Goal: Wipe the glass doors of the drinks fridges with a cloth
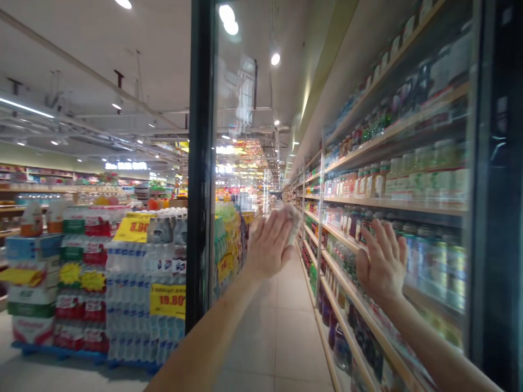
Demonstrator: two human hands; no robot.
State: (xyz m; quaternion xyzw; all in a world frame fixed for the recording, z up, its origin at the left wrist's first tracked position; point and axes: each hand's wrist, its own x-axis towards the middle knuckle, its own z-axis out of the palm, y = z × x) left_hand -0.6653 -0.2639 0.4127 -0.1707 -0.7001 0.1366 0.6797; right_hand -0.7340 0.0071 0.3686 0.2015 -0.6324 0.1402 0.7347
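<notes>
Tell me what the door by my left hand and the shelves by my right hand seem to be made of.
The door pane looks like clear, glossy glass: ceiling lights mirror in it and the aisle shows through. Its frame is dark and smooth, metal or plastic; I cannot tell which. The shelves have pale, matte wood-look edges, perhaps laminate.

Cloth [292, 222]: pale, blurred, was bunched under the flat fingertips of the left hand [269, 245], at 1 o'clock of the palm. Door [201, 163]: dark-framed glass, stood upright and swung open, frame edge at 9 o'clock of the cloth, pane glared with ceiling-light reflections. Cloth-to-glass contact unclear.
</notes>
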